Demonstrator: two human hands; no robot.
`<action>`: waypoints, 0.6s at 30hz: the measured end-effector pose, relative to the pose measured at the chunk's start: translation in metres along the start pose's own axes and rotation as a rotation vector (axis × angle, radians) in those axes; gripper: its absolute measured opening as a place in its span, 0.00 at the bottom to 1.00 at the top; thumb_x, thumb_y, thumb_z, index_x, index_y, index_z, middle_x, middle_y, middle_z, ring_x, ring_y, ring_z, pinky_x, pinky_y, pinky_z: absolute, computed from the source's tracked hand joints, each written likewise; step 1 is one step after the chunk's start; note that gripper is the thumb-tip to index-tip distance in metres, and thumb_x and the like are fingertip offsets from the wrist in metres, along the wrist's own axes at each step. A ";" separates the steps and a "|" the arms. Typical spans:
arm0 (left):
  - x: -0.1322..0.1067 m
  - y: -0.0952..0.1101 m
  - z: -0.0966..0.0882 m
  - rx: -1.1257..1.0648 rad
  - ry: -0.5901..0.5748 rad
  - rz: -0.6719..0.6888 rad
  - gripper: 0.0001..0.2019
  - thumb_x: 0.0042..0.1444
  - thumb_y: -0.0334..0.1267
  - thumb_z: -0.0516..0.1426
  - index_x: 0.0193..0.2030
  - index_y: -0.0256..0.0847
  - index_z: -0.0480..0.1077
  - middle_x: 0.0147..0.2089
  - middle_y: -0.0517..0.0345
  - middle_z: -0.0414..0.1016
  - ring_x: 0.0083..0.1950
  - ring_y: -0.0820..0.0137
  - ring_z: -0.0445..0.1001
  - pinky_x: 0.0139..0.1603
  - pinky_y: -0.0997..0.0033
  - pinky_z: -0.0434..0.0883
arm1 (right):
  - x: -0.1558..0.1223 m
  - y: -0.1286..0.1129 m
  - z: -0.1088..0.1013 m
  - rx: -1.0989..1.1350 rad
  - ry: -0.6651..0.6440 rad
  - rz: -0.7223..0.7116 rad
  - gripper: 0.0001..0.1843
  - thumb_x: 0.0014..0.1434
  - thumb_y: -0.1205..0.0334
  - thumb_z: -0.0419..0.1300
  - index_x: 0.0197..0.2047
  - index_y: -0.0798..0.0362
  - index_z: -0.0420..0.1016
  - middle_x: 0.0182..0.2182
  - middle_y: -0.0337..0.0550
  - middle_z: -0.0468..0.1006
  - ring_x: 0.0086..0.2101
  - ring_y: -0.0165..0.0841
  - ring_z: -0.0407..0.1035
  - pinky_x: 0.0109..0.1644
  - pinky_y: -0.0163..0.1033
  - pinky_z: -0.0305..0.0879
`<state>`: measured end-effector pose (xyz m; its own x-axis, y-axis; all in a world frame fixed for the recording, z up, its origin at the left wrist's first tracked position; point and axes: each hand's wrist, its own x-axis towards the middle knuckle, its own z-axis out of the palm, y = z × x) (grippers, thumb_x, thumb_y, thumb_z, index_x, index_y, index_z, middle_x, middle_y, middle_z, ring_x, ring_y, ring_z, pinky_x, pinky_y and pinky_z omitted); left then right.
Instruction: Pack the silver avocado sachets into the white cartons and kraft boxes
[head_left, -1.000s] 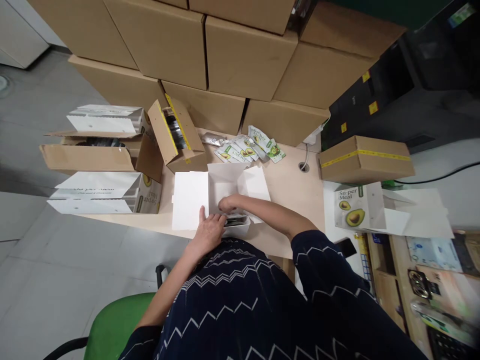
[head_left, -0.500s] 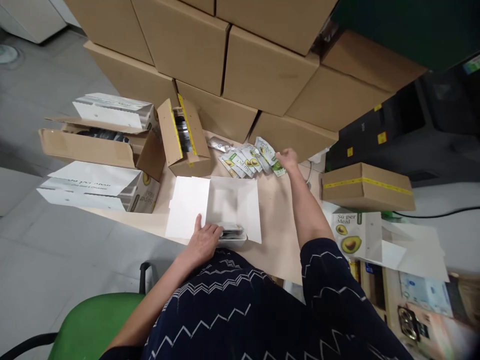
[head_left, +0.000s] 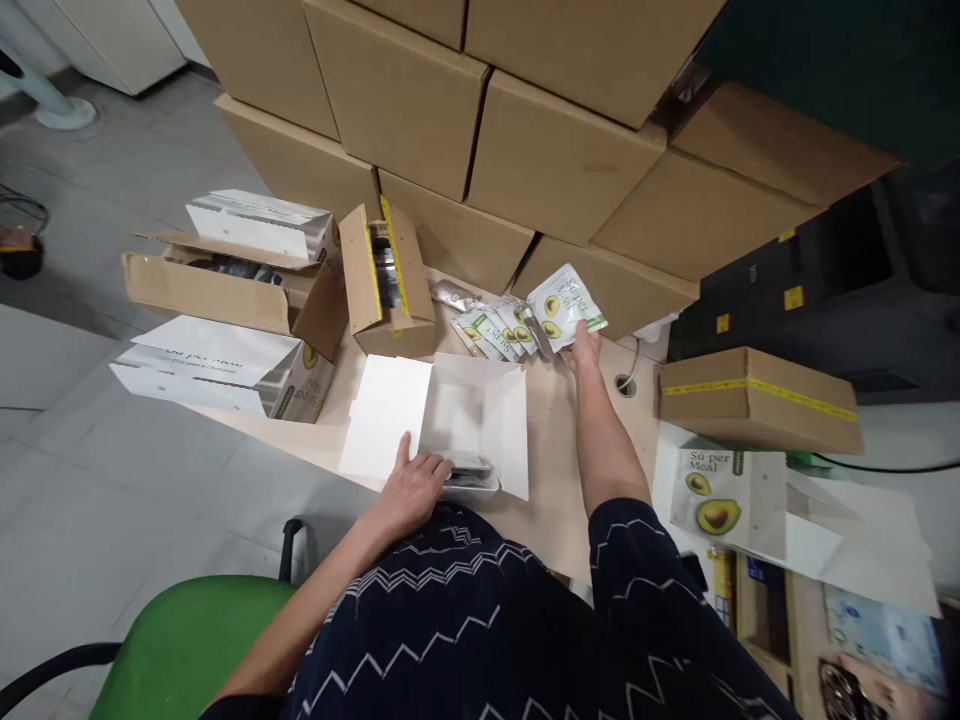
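Note:
My right hand [head_left: 585, 352] is stretched out to the far side of the table and grips a white pouch [head_left: 564, 305] printed with avocados, lifted off a fanned row of like pouches [head_left: 499, 330]. My left hand [head_left: 414, 487] rests on the near left edge of an open white carton [head_left: 480, 420], fingers curled over its rim beside several dark packets [head_left: 469, 470] lying inside. The carton's lid flap [head_left: 384, 415] lies flat to the left.
A wall of stacked brown cartons [head_left: 480, 120] stands behind the table [head_left: 559, 440]. Open brown boxes [head_left: 225, 290] and white avocado cartons [head_left: 225, 365] lie at left, a taped brown box [head_left: 757, 400] at right. A green chair [head_left: 187, 640] is at bottom left.
My right hand left the white carton, reached to the row of pouches and has lifted one. The left hand has stayed on the carton's edge. The view shifted slightly.

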<state>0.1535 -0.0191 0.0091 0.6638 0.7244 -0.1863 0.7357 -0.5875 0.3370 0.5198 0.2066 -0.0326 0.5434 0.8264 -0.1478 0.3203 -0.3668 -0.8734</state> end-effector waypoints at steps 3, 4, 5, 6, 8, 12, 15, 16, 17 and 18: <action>0.000 -0.001 0.002 0.013 0.022 0.014 0.14 0.61 0.30 0.54 0.54 0.40 0.68 0.49 0.50 0.76 0.51 0.59 0.74 0.71 0.30 0.42 | -0.024 -0.004 -0.027 0.565 0.009 0.051 0.22 0.65 0.45 0.52 0.55 0.48 0.70 0.47 0.44 0.81 0.45 0.34 0.76 0.47 0.45 0.75; 0.000 -0.001 0.002 0.020 0.030 0.018 0.14 0.62 0.30 0.54 0.54 0.40 0.68 0.48 0.50 0.76 0.50 0.59 0.74 0.71 0.30 0.42 | -0.033 -0.004 -0.037 0.746 -0.003 0.064 0.22 0.63 0.44 0.55 0.54 0.48 0.71 0.48 0.44 0.81 0.49 0.34 0.75 0.50 0.46 0.74; 0.000 -0.001 0.003 0.029 0.035 0.022 0.14 0.61 0.29 0.54 0.54 0.40 0.68 0.48 0.50 0.77 0.50 0.58 0.74 0.71 0.30 0.42 | -0.044 -0.005 -0.047 0.876 -0.009 0.081 0.22 0.61 0.44 0.57 0.52 0.47 0.73 0.49 0.43 0.81 0.51 0.34 0.73 0.53 0.46 0.73; 0.001 -0.001 0.004 0.038 0.038 0.025 0.14 0.61 0.29 0.54 0.54 0.40 0.68 0.48 0.50 0.77 0.50 0.58 0.75 0.70 0.30 0.43 | -0.055 -0.006 -0.057 0.935 -0.002 0.105 0.21 0.60 0.44 0.58 0.51 0.46 0.73 0.49 0.42 0.81 0.53 0.35 0.73 0.54 0.46 0.73; 0.001 -0.001 0.004 0.055 0.041 0.033 0.14 0.61 0.28 0.53 0.54 0.39 0.69 0.47 0.49 0.77 0.49 0.58 0.75 0.69 0.29 0.43 | -0.079 -0.011 -0.073 0.950 0.021 0.163 0.17 0.56 0.47 0.63 0.47 0.45 0.74 0.46 0.39 0.82 0.51 0.35 0.74 0.52 0.46 0.75; 0.002 0.001 0.003 0.061 0.029 0.041 0.14 0.63 0.29 0.52 0.54 0.38 0.68 0.47 0.49 0.77 0.50 0.57 0.75 0.69 0.29 0.42 | -0.136 -0.040 -0.093 0.845 -0.149 -0.015 0.24 0.44 0.55 0.72 0.46 0.45 0.76 0.42 0.39 0.82 0.50 0.41 0.75 0.51 0.49 0.77; 0.001 0.002 0.002 0.058 0.014 0.036 0.14 0.63 0.29 0.53 0.54 0.38 0.68 0.48 0.48 0.77 0.50 0.57 0.75 0.69 0.28 0.42 | -0.179 -0.077 -0.098 0.565 -0.493 -0.205 0.28 0.42 0.54 0.75 0.47 0.47 0.77 0.42 0.41 0.82 0.49 0.44 0.75 0.53 0.50 0.74; 0.001 0.002 0.003 0.056 0.013 0.035 0.14 0.62 0.29 0.53 0.54 0.38 0.69 0.48 0.47 0.77 0.50 0.56 0.75 0.69 0.28 0.41 | -0.190 -0.090 -0.097 0.406 -0.632 -0.262 0.26 0.44 0.54 0.74 0.47 0.48 0.78 0.41 0.42 0.82 0.47 0.43 0.75 0.52 0.50 0.73; 0.001 0.002 0.003 0.054 0.014 0.036 0.14 0.62 0.29 0.53 0.54 0.38 0.69 0.48 0.47 0.78 0.50 0.56 0.75 0.69 0.27 0.41 | -0.200 -0.101 -0.093 0.220 -0.762 -0.329 0.23 0.48 0.54 0.72 0.47 0.50 0.78 0.40 0.42 0.82 0.45 0.42 0.75 0.51 0.49 0.72; 0.001 0.002 0.003 0.053 0.015 0.038 0.14 0.62 0.29 0.54 0.54 0.38 0.69 0.48 0.47 0.78 0.50 0.56 0.75 0.69 0.27 0.41 | -0.208 -0.111 -0.085 0.020 -0.869 -0.405 0.19 0.53 0.54 0.69 0.47 0.51 0.78 0.40 0.43 0.82 0.44 0.41 0.75 0.50 0.47 0.71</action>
<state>0.1559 -0.0205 0.0065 0.6893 0.7064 -0.1607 0.7166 -0.6324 0.2941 0.4377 0.0392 0.1349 -0.3741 0.9197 -0.1187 0.3400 0.0169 -0.9403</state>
